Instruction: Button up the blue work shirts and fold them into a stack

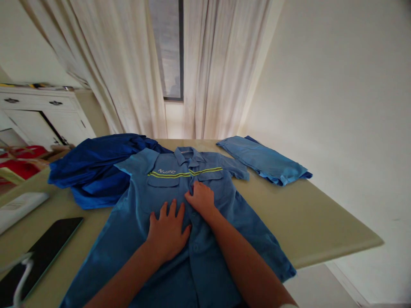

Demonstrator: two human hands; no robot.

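A blue short-sleeved work shirt (167, 192) with yellow stripes and white chest lettering lies spread front side up, collar away from me. My left hand (168, 233) rests flat on its front with the fingers spread. Just below the chest pockets, my right hand (202, 197) is closed on the shirt's button placket, fingers curled at its edge. A button shows on the front between my forearms. The shirt's lower end runs out of view at the bottom.
Darker blue garments (99, 164) lie bunched at the left back of the table (321, 231). Folded blue clothes (261, 158) lie at the right back. A black flat device (41, 252), a white object (22, 207) and a white cable (24, 273) are at the left.
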